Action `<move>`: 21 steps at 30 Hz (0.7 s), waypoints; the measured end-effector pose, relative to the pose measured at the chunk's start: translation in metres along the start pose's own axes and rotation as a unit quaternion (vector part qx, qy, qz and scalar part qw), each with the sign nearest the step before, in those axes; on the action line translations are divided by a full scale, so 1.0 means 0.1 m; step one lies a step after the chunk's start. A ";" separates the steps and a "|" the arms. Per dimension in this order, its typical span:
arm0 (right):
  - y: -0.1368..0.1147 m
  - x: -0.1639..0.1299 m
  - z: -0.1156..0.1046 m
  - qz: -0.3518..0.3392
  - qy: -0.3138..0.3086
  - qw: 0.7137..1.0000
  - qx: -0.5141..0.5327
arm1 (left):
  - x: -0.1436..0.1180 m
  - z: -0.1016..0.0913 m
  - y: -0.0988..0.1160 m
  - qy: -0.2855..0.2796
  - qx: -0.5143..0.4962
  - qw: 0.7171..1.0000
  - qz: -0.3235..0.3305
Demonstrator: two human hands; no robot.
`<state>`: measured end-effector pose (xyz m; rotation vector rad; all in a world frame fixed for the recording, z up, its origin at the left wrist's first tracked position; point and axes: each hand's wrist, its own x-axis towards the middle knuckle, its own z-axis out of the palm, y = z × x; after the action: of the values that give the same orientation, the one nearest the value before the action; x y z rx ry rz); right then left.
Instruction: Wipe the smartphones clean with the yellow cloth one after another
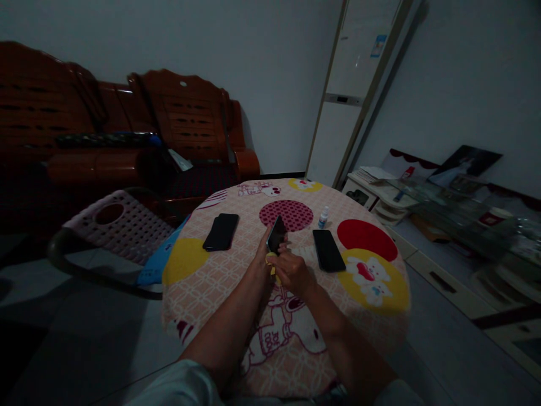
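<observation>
My left hand (262,252) holds a black phone (276,233) tilted upright above the round table (211,282). My right hand (292,271) is closed on a small yellow cloth (271,260) pressed against the phone's lower end. A second black phone (221,231) lies flat to the left, and a third (328,250) lies flat to the right. A small white bottle with a blue cap (323,217) stands beyond the right phone.
The table wears a patterned cloth with red and yellow circles. A pink plastic chair (120,223) stands at the left, a dark wooden sofa (127,141) behind it. A tall white air conditioner (350,96) and a glass-topped low cabinet (443,214) are at the right.
</observation>
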<state>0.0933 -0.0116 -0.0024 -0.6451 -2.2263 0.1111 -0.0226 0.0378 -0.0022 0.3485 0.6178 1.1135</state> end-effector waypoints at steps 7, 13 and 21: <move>0.02 -0.01 -0.03 0.072 -0.012 0.996 0.043 | 0.00 0.00 0.17 -0.059 -0.083 0.994 -0.036; 0.05 -0.04 -0.03 0.131 0.003 0.991 0.038 | 0.01 0.01 0.16 -0.029 -0.137 0.990 0.011; 0.10 -0.06 0.00 0.168 0.082 0.981 0.046 | 0.05 0.01 0.11 -0.003 -0.184 0.980 0.069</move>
<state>0.1005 -0.0057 -0.0094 -0.9392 -1.9263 0.3188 -0.0289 0.0467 0.0031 0.0753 0.3748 1.3326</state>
